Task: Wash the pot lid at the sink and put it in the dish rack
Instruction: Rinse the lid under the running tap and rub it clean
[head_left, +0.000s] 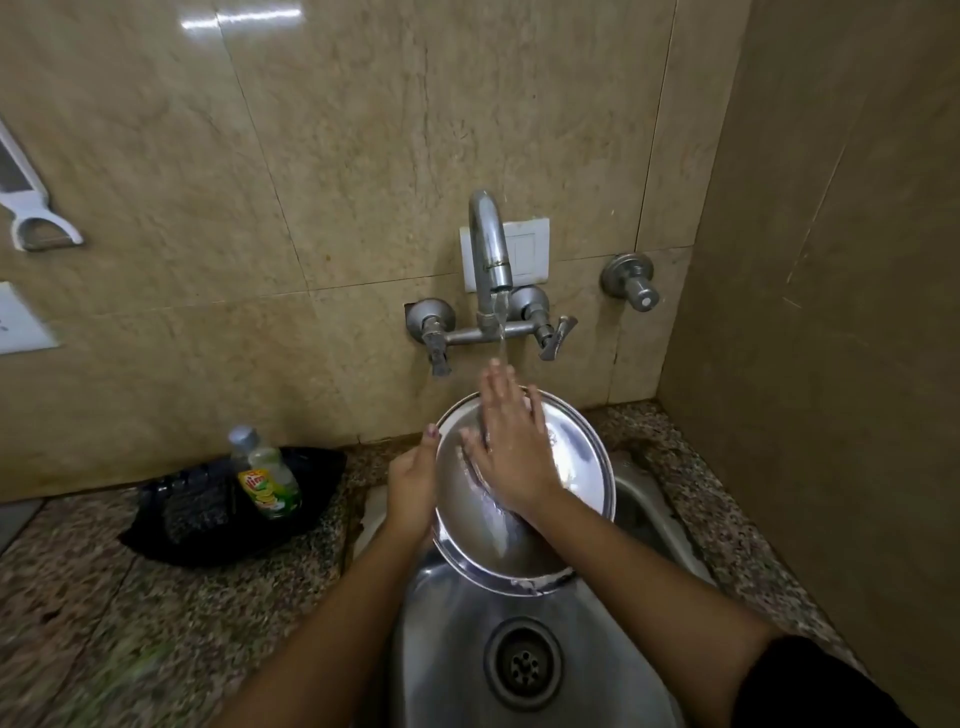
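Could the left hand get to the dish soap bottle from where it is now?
Probably yes, but not freely: the left hand grips the pot lid rim. The dish soap bottle stands on the counter to its left, nothing between.

The scene is dim and warm-toned, lit from above. A white glare streak sits on the wall tile (244, 15) high above and left of the faucet (488, 249). Below the faucet, the steel pot lid (571, 457) and sink (447, 649) carry soft highlights. Wide-angle distortion bends tile seams away from the faucet. The countertop (104, 623), lower left of it, smears with blur.
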